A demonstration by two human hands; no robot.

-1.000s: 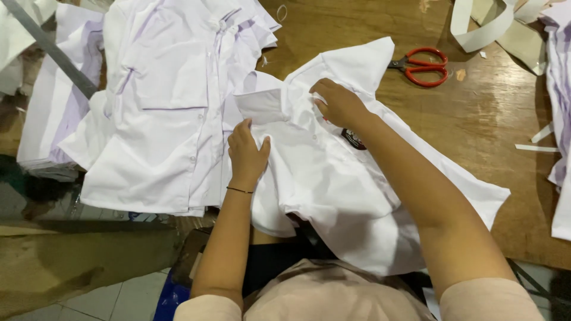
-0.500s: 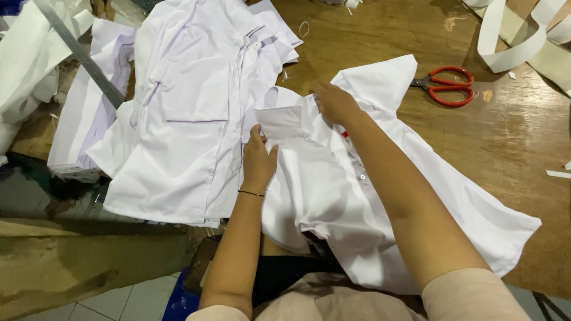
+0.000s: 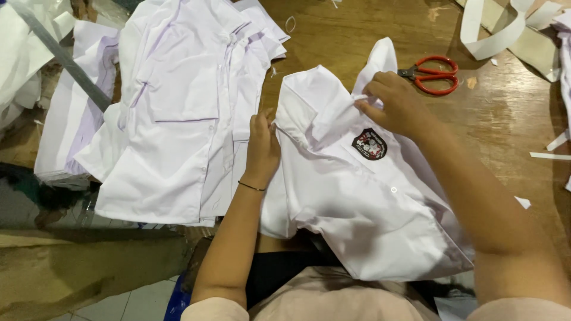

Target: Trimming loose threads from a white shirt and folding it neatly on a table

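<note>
While our left hand [image 3: 262, 145] pins the white cotton shirt [image 3: 357, 196] mid-frame, our right hand [image 3: 395, 107] pinches its collar. Folded white shirts [image 3: 172, 113] lie stacked at upper left; this one looks unfolded yet.

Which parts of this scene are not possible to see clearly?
- Head view: the badge design is too small to make out.
- Right hand fingertips are tucked into the shirt collar fold.
- Scissors blade tips are behind the right hand.
- The shirt pile runs off the top edge.
- The left hand palm faces down, hidden.
</note>
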